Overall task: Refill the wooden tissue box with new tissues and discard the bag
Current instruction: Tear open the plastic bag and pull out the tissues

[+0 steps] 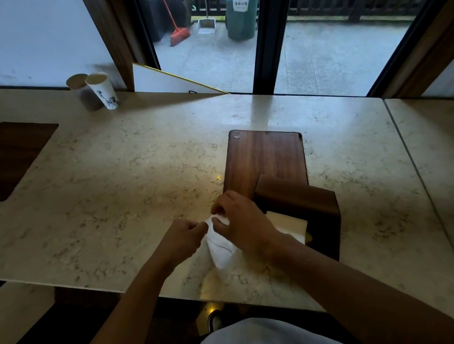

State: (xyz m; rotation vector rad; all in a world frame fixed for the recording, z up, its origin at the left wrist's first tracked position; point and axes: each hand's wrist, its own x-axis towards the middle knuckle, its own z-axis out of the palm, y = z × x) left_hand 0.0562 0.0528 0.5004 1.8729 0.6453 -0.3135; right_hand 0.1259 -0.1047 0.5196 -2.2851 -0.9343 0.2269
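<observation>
A dark wooden tissue box (321, 213) lies on the marble table, its open side showing a pale stack of tissues (286, 221) inside. Its flat wooden lid (263, 161) rests on the table just behind it. To the left of the box, both hands pinch the top edge of a thin white plastic bag (221, 249) that hangs down over the table. My left hand (183, 236) grips the bag's left side. My right hand (240, 219) grips its right side, fingers touching the left hand's.
Two paper cups (97, 91) stand at the table's far left, near the wall. A dark wooden inlay (5, 159) sits in the tabletop at left. A white board (164, 81) leans by the glass door. Outside are a green bin (240, 10) and an orange broom (178, 34).
</observation>
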